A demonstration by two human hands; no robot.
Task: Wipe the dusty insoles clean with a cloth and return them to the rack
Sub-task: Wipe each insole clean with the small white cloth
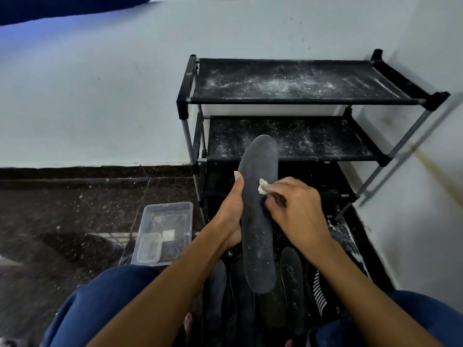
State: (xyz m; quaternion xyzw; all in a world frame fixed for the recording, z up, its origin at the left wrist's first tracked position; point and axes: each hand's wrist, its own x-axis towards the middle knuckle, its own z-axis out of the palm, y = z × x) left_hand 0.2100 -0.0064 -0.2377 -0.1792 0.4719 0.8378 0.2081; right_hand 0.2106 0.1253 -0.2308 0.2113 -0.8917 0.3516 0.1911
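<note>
My left hand (231, 214) grips a long dark grey insole (258, 216) by its left edge and holds it upright-lengthwise in front of the rack. White dust specks cover its lower half. My right hand (298, 209) is closed on a small whitish cloth (262, 186), pressed against the insole's right side near the middle. The black shoe rack (303, 101) stands in the corner, its two upper shelves dusted white and bare. Several more dark insoles (292, 279) lie on the floor between my knees, under the held one.
A clear plastic tray (175, 209) with a smaller container (149, 247) inside sits on the dark speckled floor left of the rack. A black-and-white striped item (319, 291) lies at the right of the floor insoles. White walls close in behind and to the right.
</note>
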